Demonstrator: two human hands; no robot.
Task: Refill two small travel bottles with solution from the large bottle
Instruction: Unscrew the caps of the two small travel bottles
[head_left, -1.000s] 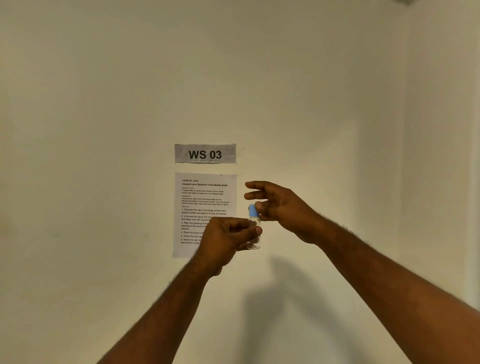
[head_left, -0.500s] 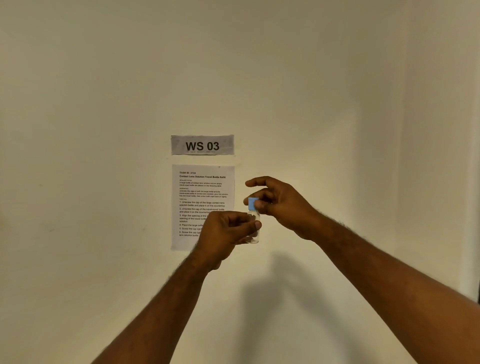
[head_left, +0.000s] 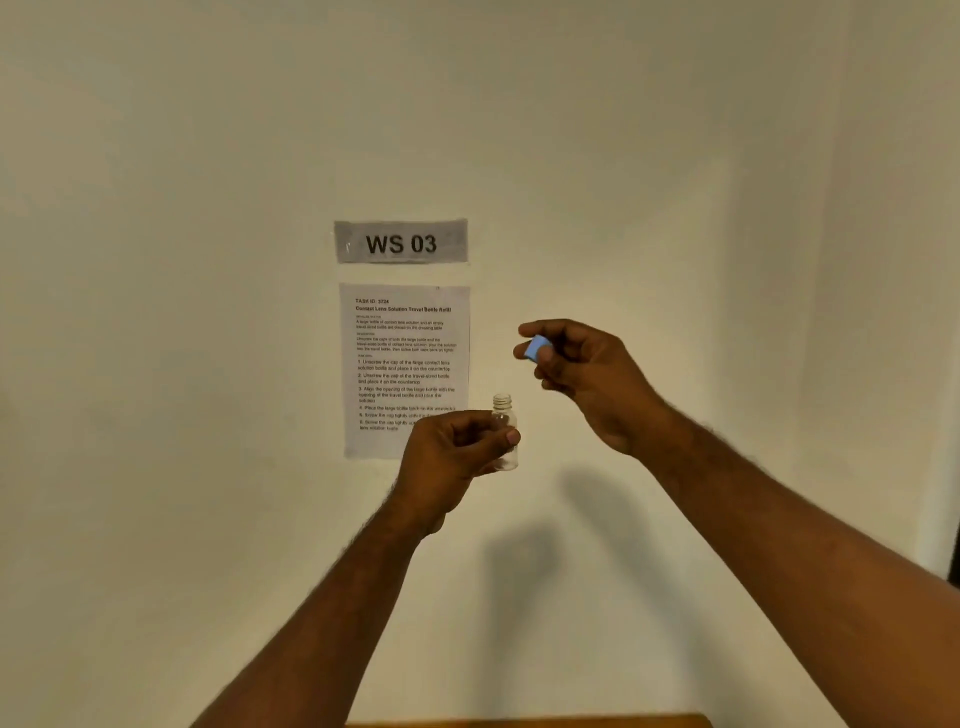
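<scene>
My left hand (head_left: 451, 453) pinches bottle (head_left: 505, 434) upright at chest height, neck bare, so mouth stays level for filling. Right hand (head_left: 582, 371) fingers pinch blue cap (head_left: 536, 348) clear, up and right. Large bottle not in view.

The cap (head_left: 536, 348) sits up and right of the travel bottle (head_left: 504, 415), apart, before the instruction sheet (head_left: 405, 358).

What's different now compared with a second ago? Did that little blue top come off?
Yes. The right hand has lifted the blue cap up and to the right, off the small clear bottle, whose threaded neck is now bare. The left hand still holds the bottle upright before the wall sheet.
</scene>
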